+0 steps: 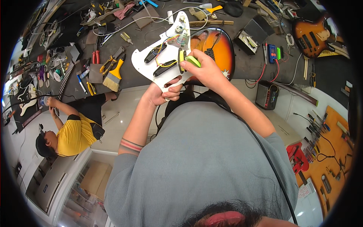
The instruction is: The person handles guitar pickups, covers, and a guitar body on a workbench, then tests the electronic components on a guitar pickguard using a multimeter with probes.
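My left hand (162,92) grips the lower end of a white guitar pickguard (143,64), fingers curled through a slot in it. The pickguard's underside faces up, showing two black pickups (165,68), coloured wires and metal pots (179,29). My right hand (206,70) is closed on a bright green and black thing (193,61), pinched over the pickguard's right edge; its kind is unclear, partly hidden by my fingers. Beneath and to the right lies a sunburst guitar body (225,47) on the dark bench.
Left on the bench (145,73) are a paintbrush (114,76), pliers (112,62) and a guitar neck (66,77). To the right stand an open box (248,40), a blue meter (272,53) with red leads, and another sunburst body (312,36). A person in yellow (77,134) works at far left.
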Demonstrator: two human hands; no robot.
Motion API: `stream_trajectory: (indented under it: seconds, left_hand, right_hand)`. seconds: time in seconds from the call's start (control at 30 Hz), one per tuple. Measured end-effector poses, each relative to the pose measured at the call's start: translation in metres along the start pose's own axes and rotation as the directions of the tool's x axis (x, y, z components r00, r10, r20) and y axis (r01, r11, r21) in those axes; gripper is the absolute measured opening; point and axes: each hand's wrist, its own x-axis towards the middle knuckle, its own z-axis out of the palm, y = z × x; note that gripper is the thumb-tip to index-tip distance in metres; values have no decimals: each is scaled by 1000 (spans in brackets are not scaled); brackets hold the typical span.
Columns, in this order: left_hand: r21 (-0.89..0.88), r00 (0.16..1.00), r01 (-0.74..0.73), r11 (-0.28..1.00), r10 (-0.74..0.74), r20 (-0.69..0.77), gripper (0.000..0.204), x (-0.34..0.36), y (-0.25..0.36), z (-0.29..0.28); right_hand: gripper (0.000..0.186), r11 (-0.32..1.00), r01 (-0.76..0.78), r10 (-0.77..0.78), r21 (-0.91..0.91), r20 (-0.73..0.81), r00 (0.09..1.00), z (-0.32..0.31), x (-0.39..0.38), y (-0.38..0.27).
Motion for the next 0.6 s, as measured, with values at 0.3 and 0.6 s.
stream_trajectory:
  seconds: [0.3,0.6]
  left_hand:
    - [67,1000,-9,998,10,-17,39,4,-3,8]
    - [81,999,-36,996,38,-21,51,10,-3,12]
  right_hand:
    - [35,1000,-6,5,-26,-66,998,-6,-8,10]
    - [32,996,-2,-8,-95,-102,995,-9,-13,20]
